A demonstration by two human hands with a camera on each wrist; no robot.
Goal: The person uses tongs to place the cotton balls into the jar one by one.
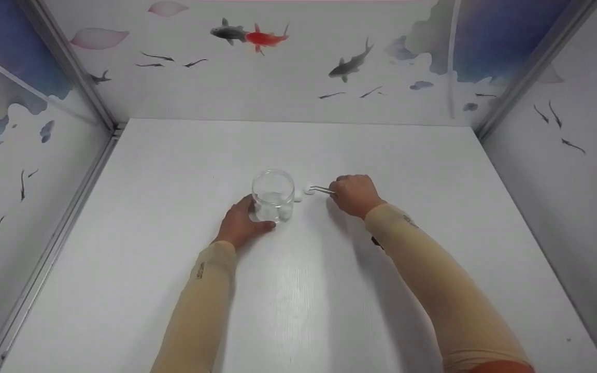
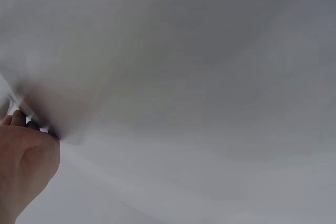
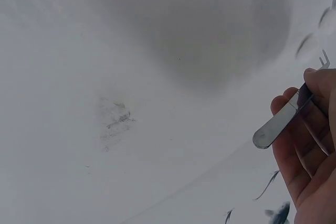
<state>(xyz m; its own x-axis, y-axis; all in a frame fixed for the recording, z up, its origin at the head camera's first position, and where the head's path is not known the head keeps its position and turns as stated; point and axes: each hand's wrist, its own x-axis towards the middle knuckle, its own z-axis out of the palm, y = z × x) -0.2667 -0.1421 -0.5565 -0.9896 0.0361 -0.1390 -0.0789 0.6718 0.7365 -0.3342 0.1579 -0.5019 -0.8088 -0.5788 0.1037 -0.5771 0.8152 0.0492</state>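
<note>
A clear, open-topped jar (image 1: pixel 272 191) stands on the white table, with white cotton balls (image 1: pixel 285 211) visible through its lower wall. My left hand (image 1: pixel 241 220) grips it from the left, thumb around the near side, the other fingers partly hidden by the jar. Metal tweezers (image 1: pixel 323 190) are pinched in my right hand (image 1: pixel 355 194), to the right of the jar. Their tips are at a white cotton ball (image 1: pixel 309 188). Another cotton ball (image 1: pixel 298 197) lies close against the jar's right side. In the right wrist view the tweezers' rounded end (image 3: pixel 268 134) juts out past the fingers.
The white table (image 1: pixel 288 311) is enclosed by a back panel (image 1: pixel 298 67) and side panels printed with fish and petals. Metal frame strips (image 1: pixel 70 207) run along the left edge. A small dark object (image 1: pixel 375 241) shows under the right wrist.
</note>
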